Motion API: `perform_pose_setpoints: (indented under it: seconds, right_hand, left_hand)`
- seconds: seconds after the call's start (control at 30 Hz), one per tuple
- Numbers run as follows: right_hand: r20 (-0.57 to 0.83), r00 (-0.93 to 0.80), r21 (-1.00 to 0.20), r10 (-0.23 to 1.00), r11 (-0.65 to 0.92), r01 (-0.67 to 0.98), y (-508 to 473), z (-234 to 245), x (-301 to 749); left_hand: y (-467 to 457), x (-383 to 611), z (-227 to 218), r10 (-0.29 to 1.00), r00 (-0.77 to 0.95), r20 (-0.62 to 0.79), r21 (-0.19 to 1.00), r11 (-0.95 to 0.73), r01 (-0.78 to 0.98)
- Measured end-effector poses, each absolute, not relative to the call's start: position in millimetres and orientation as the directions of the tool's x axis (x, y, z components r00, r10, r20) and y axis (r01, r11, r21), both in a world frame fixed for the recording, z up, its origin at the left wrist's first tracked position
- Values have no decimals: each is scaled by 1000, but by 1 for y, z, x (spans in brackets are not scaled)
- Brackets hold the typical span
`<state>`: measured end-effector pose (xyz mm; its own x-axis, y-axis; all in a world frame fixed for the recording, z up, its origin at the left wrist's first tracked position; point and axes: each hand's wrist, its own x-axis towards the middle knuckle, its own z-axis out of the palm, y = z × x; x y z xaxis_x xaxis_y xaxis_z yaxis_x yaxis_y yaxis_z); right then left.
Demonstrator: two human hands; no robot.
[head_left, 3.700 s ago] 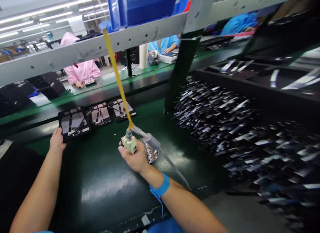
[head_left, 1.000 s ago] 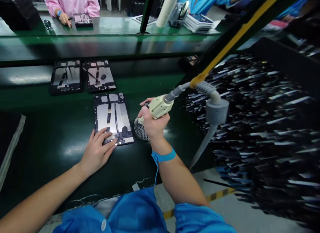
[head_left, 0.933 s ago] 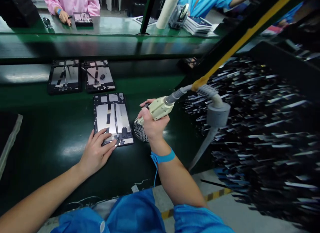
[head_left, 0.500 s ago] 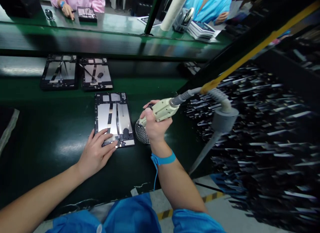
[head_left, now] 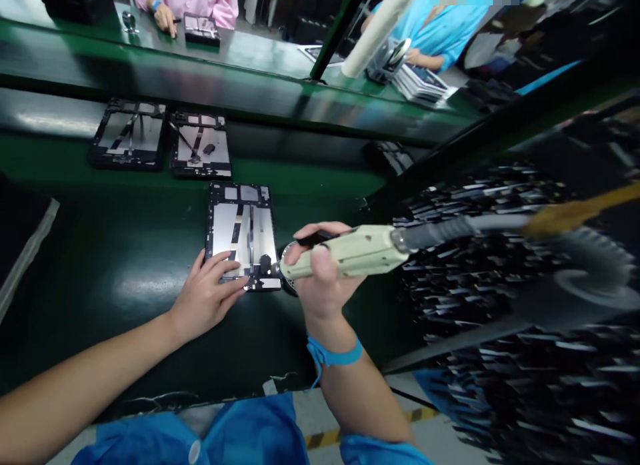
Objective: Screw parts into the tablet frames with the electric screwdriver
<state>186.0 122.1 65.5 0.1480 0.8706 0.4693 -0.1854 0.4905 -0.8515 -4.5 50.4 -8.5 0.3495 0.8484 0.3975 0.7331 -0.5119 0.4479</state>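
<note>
An opened tablet point(head_left: 265, 228) lies on the green bench, its silver plates and dark flex cables showing. My left hand point(head_left: 203, 297) rests on its lower left part, fingers spread and flat. Wrapped around a cream electric screwdriver point(head_left: 367, 248) is my right hand point(head_left: 327, 295), wearing a blue wrist strap. The screwdriver is almost level, its tip at the tablet's lower right edge; I cannot tell whether it touches. Below the tool, a round perforated screw dish point(head_left: 290, 285) is mostly hidden by the hand.
Two stacks of opened tablets point(head_left: 129, 135) point(head_left: 203, 145) stand behind. A cable point(head_left: 500, 223) runs right from the screwdriver, past a rack of dark parts point(head_left: 480, 272). Across the bench are a person in pink point(head_left: 220, 2) and another in blue point(head_left: 450, 32).
My right hand has raised the screwdriver from the dish and swung it level, its tip now at the tablet's lower right. My left hand stays on the tablet. The view has shifted slightly.
</note>
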Motion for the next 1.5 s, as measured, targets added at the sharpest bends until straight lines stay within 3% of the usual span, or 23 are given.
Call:
perform_pose_setpoints:
  seconds: [0.17,0.77,0.9,1.03,1.2,1.5]
  right_hand:
    - [448,-101,-874,888,412,-256,98,55,171]
    - [435,-135,-898,890,420,-129,95,51,169]
    - [463,58,-873,885,466,-143,117,58,185]
    - [490,296,-856,820,517,-18,147,53,203]
    - [494,277,-866,824,496,65,159,39,209]
    - [497,253,-863,830,504,39,158,38,202]
  left_hand:
    - [50,-6,-12,848,347,401,457,-513,726]
    - [49,-6,-9,844,363,395,445,-522,728]
    - [49,-6,-9,848,359,390,446,-515,732]
    - [49,-6,-10,853,356,383,456,-509,730]
    - [49,-6,-8,854,353,382,459,-507,730]
    - [49,-6,-7,851,355,388,447,-510,735]
